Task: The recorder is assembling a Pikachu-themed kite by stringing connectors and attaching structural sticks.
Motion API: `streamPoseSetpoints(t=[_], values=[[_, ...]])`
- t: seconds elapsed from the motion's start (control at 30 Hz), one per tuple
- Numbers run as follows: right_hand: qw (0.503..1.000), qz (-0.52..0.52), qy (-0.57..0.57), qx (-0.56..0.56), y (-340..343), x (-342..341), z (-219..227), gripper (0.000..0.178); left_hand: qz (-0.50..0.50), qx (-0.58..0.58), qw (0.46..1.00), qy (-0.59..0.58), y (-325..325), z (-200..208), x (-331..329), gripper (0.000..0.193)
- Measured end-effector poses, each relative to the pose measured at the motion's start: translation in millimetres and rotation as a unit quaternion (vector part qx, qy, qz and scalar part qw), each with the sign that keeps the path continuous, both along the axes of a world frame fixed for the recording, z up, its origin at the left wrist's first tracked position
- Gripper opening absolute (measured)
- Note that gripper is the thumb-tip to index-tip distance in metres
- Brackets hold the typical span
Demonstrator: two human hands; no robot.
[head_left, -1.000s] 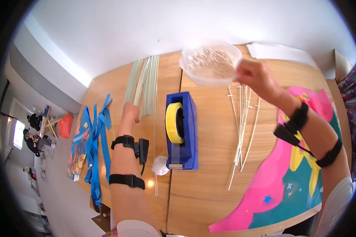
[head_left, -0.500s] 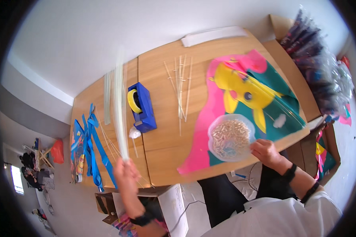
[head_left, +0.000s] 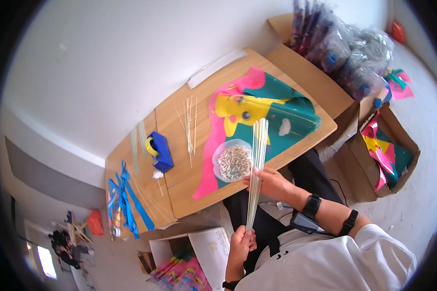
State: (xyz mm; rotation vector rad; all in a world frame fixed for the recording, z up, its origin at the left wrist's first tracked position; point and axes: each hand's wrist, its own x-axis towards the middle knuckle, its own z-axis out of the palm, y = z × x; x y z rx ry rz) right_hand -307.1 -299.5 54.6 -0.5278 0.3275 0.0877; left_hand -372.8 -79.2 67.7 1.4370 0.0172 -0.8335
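Wooden surface (head_left: 179,194): runs obliquely from the left toward the upper right, two tops meeting at a seam.
Pink-and-teal printed sheet (head_left: 277,118): laid over the right end of the surface, with a yellow cartoon figure.
Bundle of thin pale rods (head_left: 259,150): held nearly upright in front of the surface's near edge, top leaning slightly right; its upper part overlaps the sheet in view.
Scalloped translucent tub (head_left: 215,157): on the sheet, left of the bundle, filled with small pale pieces.
Blue tape dispenser (head_left: 163,154): on the surface beyond the seam, with a yellow-cored roll.
Right hand (head_left: 271,184): forearm slanting up and leftward from the lower right; grip closed on the bundle below mid-length, thumb in front, near the tub's rim; contact with the rim cannot be told.
Left hand (head_left: 239,243): forearm rising from the lower edge; grip fisted round the bundle's lower end.
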Motion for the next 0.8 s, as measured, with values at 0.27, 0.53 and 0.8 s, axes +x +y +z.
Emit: streamPoseSetpoints(t=[0.27, 0.53, 0.8], values=[[0.992, 0.003, -0.075, 0.101, -26, -21, -5, 0.016, -0.168, 0.127, 0.968, -0.136, -63, 12, 24, 0.019], [0.996, 0.049, -0.063, 0.032, -44, -23, -21, 0.026, 0.014, 0.086, 0.992, -0.094, -121, 11, 36, 0.019], [0.970, 0.028, -0.005, -0.243, -39, -12, -38, 0.028, 0.181, 0.215, 0.930, -0.237, -46, -4, 91, 0.019]])
